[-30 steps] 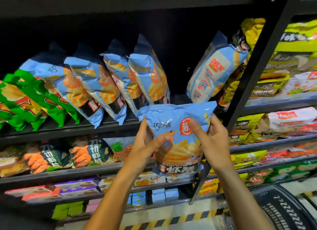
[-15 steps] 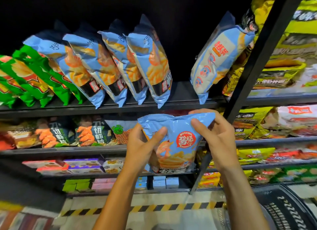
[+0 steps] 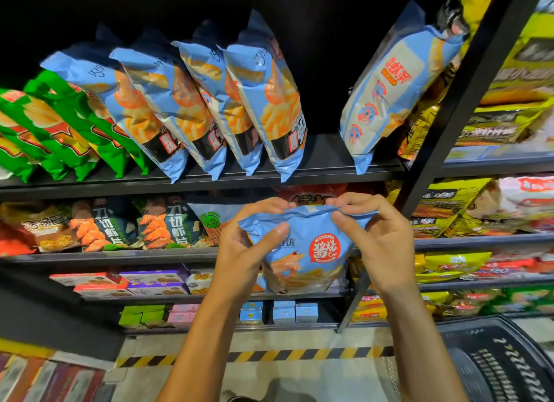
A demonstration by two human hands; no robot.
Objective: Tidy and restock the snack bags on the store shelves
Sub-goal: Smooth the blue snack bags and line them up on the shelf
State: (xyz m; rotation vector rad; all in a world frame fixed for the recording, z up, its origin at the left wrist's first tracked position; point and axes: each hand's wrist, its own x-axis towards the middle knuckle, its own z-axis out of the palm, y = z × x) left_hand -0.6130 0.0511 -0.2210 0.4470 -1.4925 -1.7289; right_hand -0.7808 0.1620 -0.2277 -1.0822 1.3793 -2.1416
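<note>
— Bag of blue snacks, where was it?
— In front of the shelves, below the upper shelf. The left hand and right hand held it, fingers pinching its top edge.
— Around it?
— Four matching blue bags leaned above.

Black shelving, hazard-striped floor
</note>
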